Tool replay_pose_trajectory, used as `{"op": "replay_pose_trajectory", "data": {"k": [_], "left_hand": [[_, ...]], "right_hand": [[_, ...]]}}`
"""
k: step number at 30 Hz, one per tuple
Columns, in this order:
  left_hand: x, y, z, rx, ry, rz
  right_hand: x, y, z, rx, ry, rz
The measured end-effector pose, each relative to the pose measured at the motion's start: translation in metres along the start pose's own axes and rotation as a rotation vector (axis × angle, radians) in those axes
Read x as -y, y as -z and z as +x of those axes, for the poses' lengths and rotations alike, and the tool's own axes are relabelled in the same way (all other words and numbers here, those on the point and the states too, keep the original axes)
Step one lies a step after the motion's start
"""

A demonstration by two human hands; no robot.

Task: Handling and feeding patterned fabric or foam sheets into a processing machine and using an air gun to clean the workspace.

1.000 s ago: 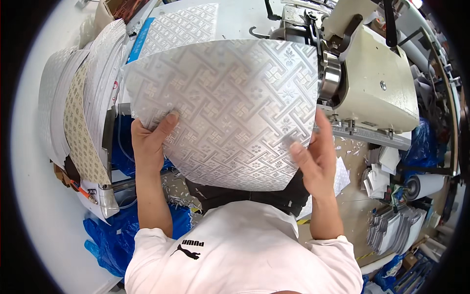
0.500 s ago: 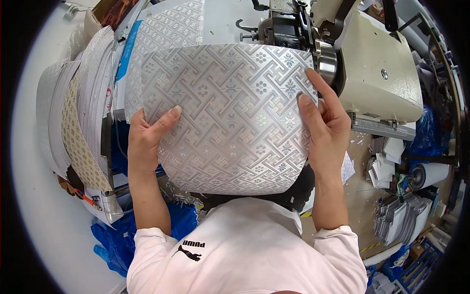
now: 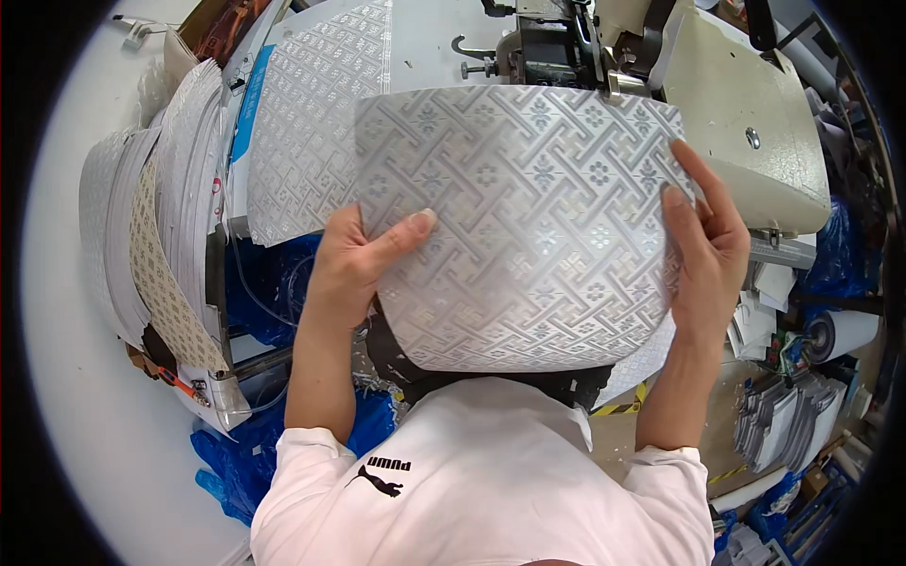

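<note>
A stiff, silvery-white sheet (image 3: pixel 528 226) with a raised lattice and flower pattern is held up in front of my body, curving along its near edge. My left hand (image 3: pixel 363 255) grips its left side, the thumb lying on top and the other fingers hidden beneath. On the opposite side my right hand (image 3: pixel 703 226) pinches the edge, with the thumb on the face and the forefinger stretched along the upper right corner. The far edge of the sheet reaches the metal parts of a cream-coloured sewing machine (image 3: pixel 755 141) and hides some of them.
Another patterned sheet (image 3: pixel 307 141) lies on the white table (image 3: pixel 425 52) to the left. A stack of curved sheets (image 3: pixel 142 226) leans farther left. Blue plastic bags (image 3: pixel 226 462) lie below. On the floor at right are bundled grey pieces (image 3: pixel 788 415) and a white roll (image 3: pixel 840 335).
Both hands have moved to the right with the sheet. More of the sheet on the table shows at left, and the machine's round metal part is now covered.
</note>
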State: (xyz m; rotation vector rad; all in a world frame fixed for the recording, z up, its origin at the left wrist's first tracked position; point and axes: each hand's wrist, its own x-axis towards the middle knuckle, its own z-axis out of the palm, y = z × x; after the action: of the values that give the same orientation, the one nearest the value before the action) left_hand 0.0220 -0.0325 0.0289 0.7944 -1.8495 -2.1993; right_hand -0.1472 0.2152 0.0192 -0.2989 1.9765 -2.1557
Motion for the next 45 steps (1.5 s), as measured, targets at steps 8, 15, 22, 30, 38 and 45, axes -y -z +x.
{"op": "replay_pose_trajectory", "data": {"k": [8,15,22,30,38,45], "left_hand": [[0.022,-0.078,0.032,0.323,0.059,-0.115],[0.035,-0.163,0.048,0.507,-0.026,-0.249],[0.015,-0.189,0.033,0.638,-0.634,0.332],[-0.006,-0.084,-0.022,0.589,-0.866,0.399],[0.084,0.171,-0.09,-0.012,-0.176,0.341],[0.038,0.174,-0.104,-0.409,-0.157,-0.008]], "right_hand": [[0.023,0.106,0.023,-0.043,0.059,-0.259],[0.064,0.189,0.04,-0.024,0.105,-0.513],[0.151,0.166,0.033,-0.047,1.111,-1.602],[0.196,0.091,-0.004,1.219,0.36,-1.003],[0.058,0.088,-0.017,0.08,0.2,-0.238],[0.011,-0.033,-0.029,0.039,0.059,-0.148]]}}
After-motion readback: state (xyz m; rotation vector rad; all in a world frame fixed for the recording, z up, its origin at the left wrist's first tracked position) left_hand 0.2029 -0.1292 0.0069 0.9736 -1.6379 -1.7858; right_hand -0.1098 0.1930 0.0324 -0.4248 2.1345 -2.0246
